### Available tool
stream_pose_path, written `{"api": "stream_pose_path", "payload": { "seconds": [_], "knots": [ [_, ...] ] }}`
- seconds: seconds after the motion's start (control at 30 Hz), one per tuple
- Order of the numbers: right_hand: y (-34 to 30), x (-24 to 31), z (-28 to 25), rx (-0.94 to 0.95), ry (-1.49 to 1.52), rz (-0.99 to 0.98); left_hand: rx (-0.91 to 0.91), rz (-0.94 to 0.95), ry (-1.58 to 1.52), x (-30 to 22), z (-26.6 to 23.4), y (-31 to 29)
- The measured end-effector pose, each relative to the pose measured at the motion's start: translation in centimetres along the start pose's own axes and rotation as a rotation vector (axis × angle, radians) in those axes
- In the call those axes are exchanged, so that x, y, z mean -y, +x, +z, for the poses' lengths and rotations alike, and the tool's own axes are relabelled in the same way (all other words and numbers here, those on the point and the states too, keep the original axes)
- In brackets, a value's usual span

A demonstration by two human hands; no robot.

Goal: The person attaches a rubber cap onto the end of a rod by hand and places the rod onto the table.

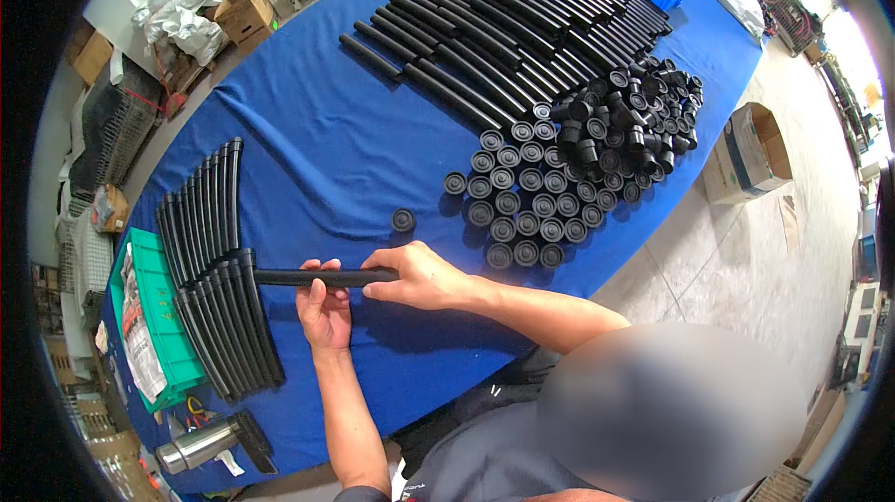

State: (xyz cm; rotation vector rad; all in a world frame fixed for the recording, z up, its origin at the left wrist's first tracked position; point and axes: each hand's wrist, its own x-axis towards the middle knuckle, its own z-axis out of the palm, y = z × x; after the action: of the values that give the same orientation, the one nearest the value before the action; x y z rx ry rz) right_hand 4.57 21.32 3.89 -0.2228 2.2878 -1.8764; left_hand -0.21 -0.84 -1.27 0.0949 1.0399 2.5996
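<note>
A softly wrinkled blue cloth [308, 148] spreads under the work, and on its near side a slim, straight black tube [284, 276] runs left to right through both hands. The left hand [324, 311] pinches it partway along between thumb and fingers, while the right hand [419, 276], nearer the lone round cap [403, 220] just on its far side, grasps the tube's right end and hides its tip. Farther right, dark ringed caps [530, 178] cluster beside smooth, faintly shiny tubes [466, 96]
</note>
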Motion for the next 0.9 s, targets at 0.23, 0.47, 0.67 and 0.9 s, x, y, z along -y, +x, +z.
{"api": "stream_pose_path", "payload": {
  "seconds": [0.23,0.47,0.67,0.9],
  "knots": [
    [0.0,-1.1,0.9,-0.163,-0.129,-0.270,0.035,-0.010,-0.027,0.2,-0.6,0.1],
    [0.0,-1.3,0.9,-0.133,-0.091,-0.285,0.025,0.001,0.003,0.0,-0.1,0.2],
    [0.1,-0.5,0.4,-0.092,0.007,-0.183,-0.039,0.023,0.007,0.0,0.2,-0.1],
    [0.5,-2.3,1.4,-0.247,-0.213,-0.453,0.035,0.003,-0.009,0.1,-0.6,0.3]
  ]
}}
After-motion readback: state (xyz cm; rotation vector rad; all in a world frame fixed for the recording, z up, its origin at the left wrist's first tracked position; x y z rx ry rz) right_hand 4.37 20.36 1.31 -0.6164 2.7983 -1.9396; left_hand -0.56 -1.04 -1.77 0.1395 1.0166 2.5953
